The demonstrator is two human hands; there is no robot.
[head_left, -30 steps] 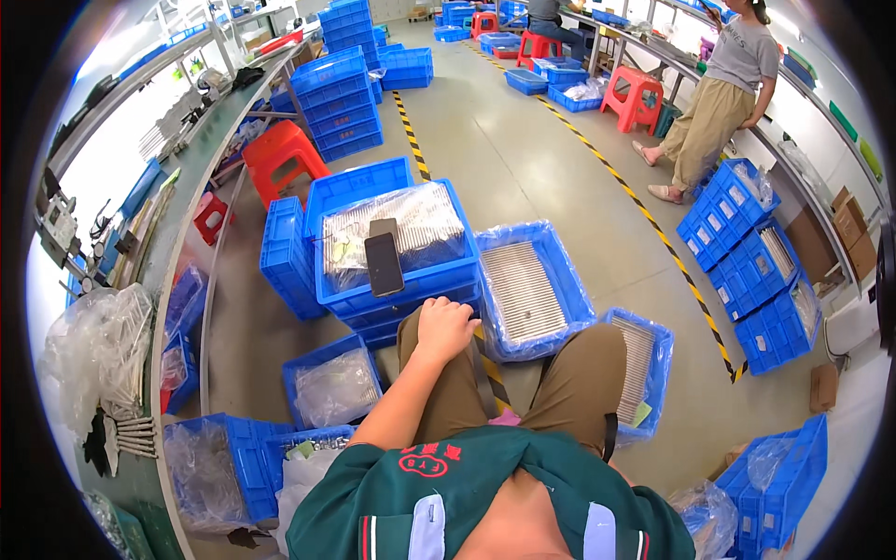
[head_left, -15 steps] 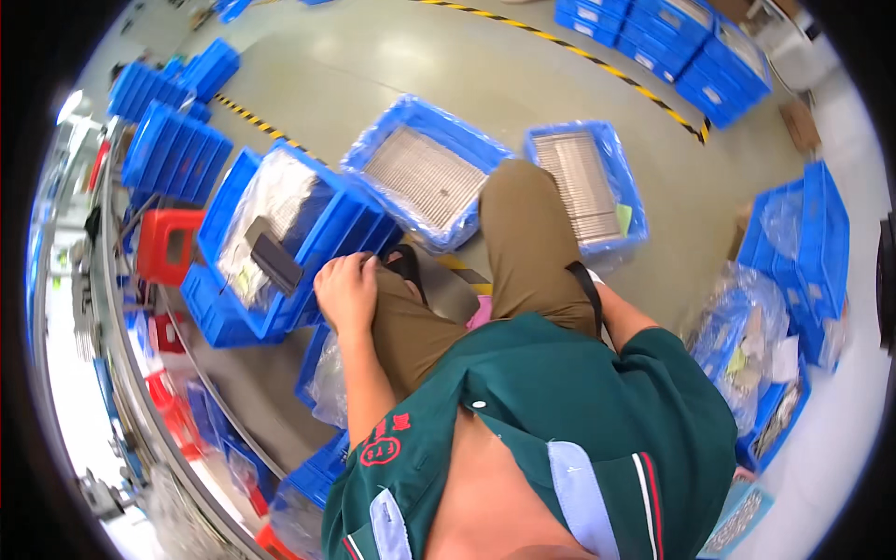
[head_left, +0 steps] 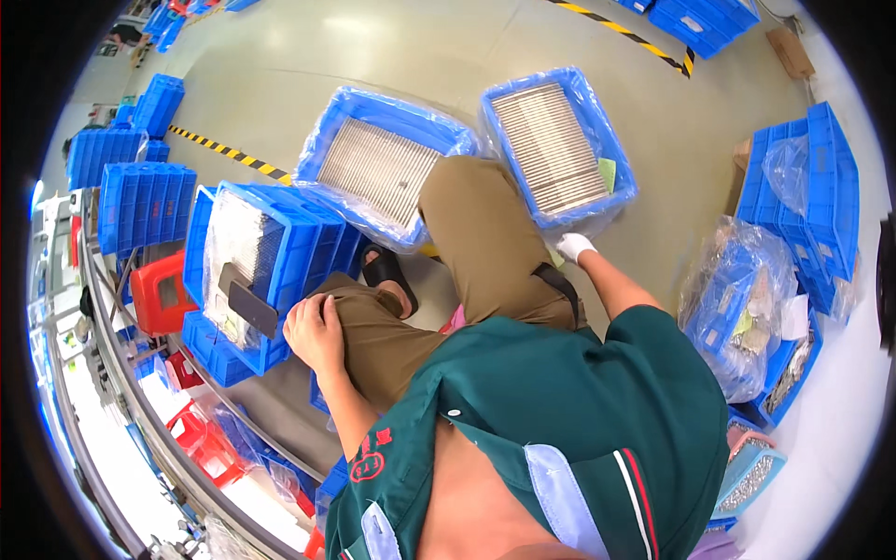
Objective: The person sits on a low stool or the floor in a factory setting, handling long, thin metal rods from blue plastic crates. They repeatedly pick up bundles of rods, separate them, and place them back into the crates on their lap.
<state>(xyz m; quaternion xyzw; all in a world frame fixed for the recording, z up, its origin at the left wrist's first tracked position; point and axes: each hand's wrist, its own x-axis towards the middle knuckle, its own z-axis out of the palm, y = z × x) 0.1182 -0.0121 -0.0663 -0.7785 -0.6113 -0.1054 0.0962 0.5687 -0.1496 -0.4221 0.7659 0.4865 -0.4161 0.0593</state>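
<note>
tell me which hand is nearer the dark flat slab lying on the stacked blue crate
Left. The left hand rests on the knee, right beside the dark slab on the stacked blue crate. The right hand, in a white glove, is across the legs by another lined crate.

Factory floor or assembly workshop. Stacked blue plastic crates (head_left: 140,201), plastic-lined crates of small metal parts (head_left: 378,168), yellow-and-black hazard tape (head_left: 229,154) on a smooth concrete floor (head_left: 308,65), and a long worktop (head_left: 112,373) beside red stools (head_left: 159,294) indicate an industrial production setting.

Red stool (head_left: 161,294) beside stacked blue crates (head_left: 140,191); yellow-black floor tape (head_left: 229,154) behind.
</note>
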